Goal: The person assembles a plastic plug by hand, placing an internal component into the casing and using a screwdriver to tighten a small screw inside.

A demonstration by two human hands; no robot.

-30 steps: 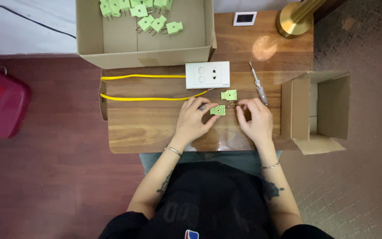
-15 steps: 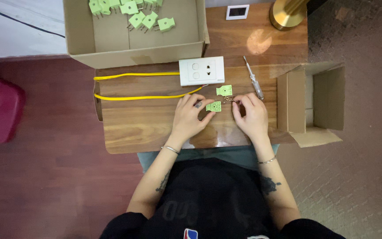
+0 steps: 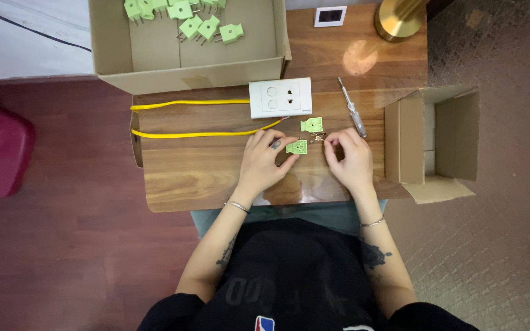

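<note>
One head-worn view — looking straight down, fairly near, over the wooden table [image 3: 203, 178] and lap.

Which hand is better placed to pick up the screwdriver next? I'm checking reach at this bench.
Probably the right hand. The screwdriver lies just beyond its fingers, on the same side. The left hand is farther off and busy, its fingers touching the green plug piece.

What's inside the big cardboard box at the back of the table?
The big cardboard box holds a scatter of green plastic plug parts on its bare floor. The picture's top edge cuts the box off, so anything further back is unseen.
</note>
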